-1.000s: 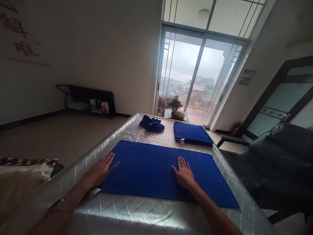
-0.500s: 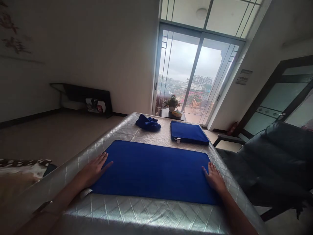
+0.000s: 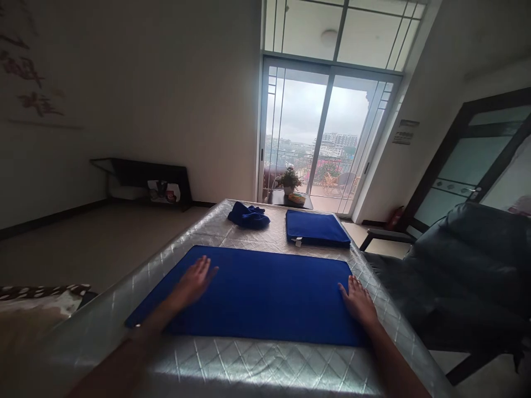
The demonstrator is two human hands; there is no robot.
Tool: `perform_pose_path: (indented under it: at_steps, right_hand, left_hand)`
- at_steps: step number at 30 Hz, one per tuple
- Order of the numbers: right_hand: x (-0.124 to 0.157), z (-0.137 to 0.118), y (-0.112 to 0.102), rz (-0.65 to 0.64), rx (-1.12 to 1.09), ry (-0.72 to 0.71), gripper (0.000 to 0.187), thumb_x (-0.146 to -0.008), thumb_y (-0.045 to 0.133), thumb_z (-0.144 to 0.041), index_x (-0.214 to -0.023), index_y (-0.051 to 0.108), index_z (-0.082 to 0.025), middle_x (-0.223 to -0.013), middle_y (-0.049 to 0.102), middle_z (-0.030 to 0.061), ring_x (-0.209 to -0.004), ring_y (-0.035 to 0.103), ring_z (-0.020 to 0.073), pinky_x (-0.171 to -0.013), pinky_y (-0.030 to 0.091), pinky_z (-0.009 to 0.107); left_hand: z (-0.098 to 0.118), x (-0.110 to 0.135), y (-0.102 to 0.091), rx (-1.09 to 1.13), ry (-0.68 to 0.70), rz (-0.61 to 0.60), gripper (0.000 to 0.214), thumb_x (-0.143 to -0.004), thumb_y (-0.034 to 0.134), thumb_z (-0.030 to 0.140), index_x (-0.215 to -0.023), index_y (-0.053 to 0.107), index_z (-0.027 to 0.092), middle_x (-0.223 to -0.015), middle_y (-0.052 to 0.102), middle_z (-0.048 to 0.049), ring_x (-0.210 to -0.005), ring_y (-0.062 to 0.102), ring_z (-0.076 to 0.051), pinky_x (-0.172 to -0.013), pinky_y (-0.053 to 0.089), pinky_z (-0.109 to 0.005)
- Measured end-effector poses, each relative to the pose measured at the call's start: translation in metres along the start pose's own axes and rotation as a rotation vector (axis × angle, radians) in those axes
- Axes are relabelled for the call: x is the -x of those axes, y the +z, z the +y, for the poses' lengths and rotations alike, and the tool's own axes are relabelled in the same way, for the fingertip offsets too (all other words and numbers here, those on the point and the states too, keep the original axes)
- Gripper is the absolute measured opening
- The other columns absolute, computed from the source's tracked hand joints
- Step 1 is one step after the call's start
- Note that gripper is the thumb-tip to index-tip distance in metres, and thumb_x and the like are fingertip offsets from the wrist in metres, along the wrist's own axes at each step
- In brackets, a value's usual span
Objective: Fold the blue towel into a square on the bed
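Observation:
A blue cloth (image 3: pixel 265 298), probably a towel, lies spread flat as a long rectangle across the table in front of me. Over its left part is my left hand (image 3: pixel 196 281), fingers stretched out; whether it touches the fabric I cannot tell. My right hand (image 3: pixel 357 298) rests flat along the cloth's right edge with its fingers extended. Beyond the spread cloth, a neatly folded blue cloth (image 3: pixel 317 228) with a small white tag lies at the right. To its left sits a crumpled blue cloth (image 3: pixel 248 215).
The table wears a silvery quilted cover (image 3: pixel 265 359). A dark armchair (image 3: pixel 468 282) stands close on the right. Behind the table's far end, a potted plant (image 3: pixel 289 179) stands before the glass sliding door (image 3: pixel 302 116). A low black rack (image 3: pixel 145 179) is by the left wall.
My left hand has moved from the cloth's left edge inward to the right, uncovering the near left corner. My right hand stays at the right edge. The view has tilted slightly upward.

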State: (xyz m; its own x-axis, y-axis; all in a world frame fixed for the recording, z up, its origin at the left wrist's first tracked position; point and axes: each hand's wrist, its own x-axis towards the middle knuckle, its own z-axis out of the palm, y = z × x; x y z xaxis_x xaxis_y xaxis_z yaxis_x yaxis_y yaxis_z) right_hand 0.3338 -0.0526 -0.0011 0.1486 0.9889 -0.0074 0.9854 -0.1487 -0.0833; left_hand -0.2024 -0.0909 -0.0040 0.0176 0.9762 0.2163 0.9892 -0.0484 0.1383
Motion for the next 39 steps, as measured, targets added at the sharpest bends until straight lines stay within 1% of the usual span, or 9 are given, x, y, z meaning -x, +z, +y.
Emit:
perform_pose_path:
  at_steps: [4, 6, 10, 17, 22, 27, 30, 34, 39]
  right_hand:
    - [0.003, -0.002, -0.003, -0.001, 0.011, 0.003, 0.075, -0.096, 0.018, -0.052, -0.153, 0.018, -0.004, -0.161, 0.017, 0.0112, -0.148, 0.015, 0.0211, -0.119, 0.010, 0.039]
    - [0.005, -0.003, -0.005, 0.009, 0.016, 0.002, 0.073, -0.097, 0.018, -0.051, -0.153, 0.018, -0.004, -0.161, 0.018, 0.0105, -0.147, 0.015, 0.0207, -0.119, 0.011, 0.038]
    - [0.007, -0.004, -0.007, 0.018, 0.009, 0.007, 0.073, -0.097, 0.018, -0.051, -0.152, 0.020, -0.004, -0.160, 0.019, 0.0106, -0.147, 0.017, 0.0204, -0.119, 0.011, 0.038]
    - [0.004, -0.001, -0.005, -0.010, 0.018, 0.011, 0.074, -0.097, 0.018, -0.053, -0.153, 0.017, -0.006, -0.161, 0.016, 0.0097, -0.148, 0.014, 0.0204, -0.120, 0.010, 0.037]
    - [0.005, -0.002, -0.005, -0.019, 0.025, 0.013, 0.072, -0.098, 0.016, -0.051, -0.153, 0.016, -0.006, -0.161, 0.015, 0.0084, -0.148, 0.014, 0.0200, -0.120, 0.010, 0.039]
    - [0.005, -0.002, -0.006, -0.020, 0.060, 0.010, 0.071, -0.098, 0.016, -0.049, -0.153, 0.016, -0.005, -0.161, 0.015, 0.0084, -0.148, 0.014, 0.0204, -0.120, 0.011, 0.039]
    - [0.004, -0.001, -0.005, -0.027, 0.071, 0.006, 0.072, -0.098, 0.018, -0.050, -0.153, 0.016, -0.005, -0.161, 0.015, 0.0094, -0.148, 0.015, 0.0207, -0.120, 0.012, 0.039]
    - [0.004, -0.001, -0.007, -0.019, 0.119, 0.023, 0.071, -0.098, 0.019, -0.050, -0.153, 0.018, -0.006, -0.161, 0.017, 0.0092, -0.147, 0.018, 0.0220, -0.119, 0.015, 0.039]
    - [0.011, -0.022, -0.019, 0.120, 0.257, -0.009, 0.063, -0.098, 0.026, -0.041, -0.149, 0.033, -0.004, -0.158, 0.024, 0.0127, -0.147, 0.018, 0.0263, -0.119, 0.011, 0.044]
  left_hand:
    - [0.095, -0.028, 0.011, 0.184, 0.242, -0.112, 0.076, -0.096, 0.019, 0.061, -0.152, 0.029, 0.010, -0.159, 0.022, -0.0169, -0.148, 0.017, -0.026, -0.121, 0.015, -0.043]
    - [0.128, -0.040, 0.019, 0.227, 0.341, -0.147, 0.077, -0.095, 0.018, 0.065, -0.153, 0.027, 0.014, -0.160, 0.020, -0.0127, -0.149, 0.014, -0.023, -0.121, 0.013, -0.040]
    - [0.146, -0.057, 0.034, 0.238, 0.335, -0.211, 0.085, -0.092, 0.017, 0.070, -0.153, 0.026, 0.012, -0.160, 0.020, -0.0139, -0.149, 0.015, -0.025, -0.121, 0.012, -0.041]
    - [0.089, -0.065, 0.029, 0.138, 0.131, -0.225, 0.089, -0.090, 0.013, 0.073, -0.154, 0.022, 0.011, -0.161, 0.015, -0.0115, -0.149, 0.011, -0.026, -0.121, 0.008, -0.043]
    - [0.010, -0.063, 0.014, 0.008, -0.114, -0.250, 0.088, -0.092, 0.010, 0.068, -0.153, 0.014, 0.004, -0.162, 0.011, -0.0127, -0.150, 0.007, -0.025, -0.121, 0.006, -0.042]
    - [-0.064, -0.059, 0.013, -0.078, -0.298, -0.226, 0.084, -0.094, 0.012, 0.063, -0.153, 0.012, 0.003, -0.162, 0.011, -0.0131, -0.150, 0.010, -0.025, -0.120, 0.010, -0.043]
    - [-0.075, -0.056, 0.016, -0.076, -0.310, -0.167, 0.086, -0.093, 0.012, 0.066, -0.153, 0.015, 0.004, -0.162, 0.014, -0.0137, -0.149, 0.013, -0.025, -0.119, 0.014, -0.044]
    - [-0.069, -0.054, 0.016, -0.045, -0.323, -0.134, 0.089, -0.091, 0.016, 0.070, -0.153, 0.018, 0.005, -0.162, 0.015, -0.0134, -0.149, 0.014, -0.025, -0.120, 0.013, -0.044]
    - [-0.063, -0.054, 0.011, -0.030, -0.330, -0.128, 0.087, -0.092, 0.017, 0.068, -0.152, 0.020, 0.005, -0.161, 0.016, -0.0144, -0.148, 0.017, -0.026, -0.120, 0.015, -0.044]
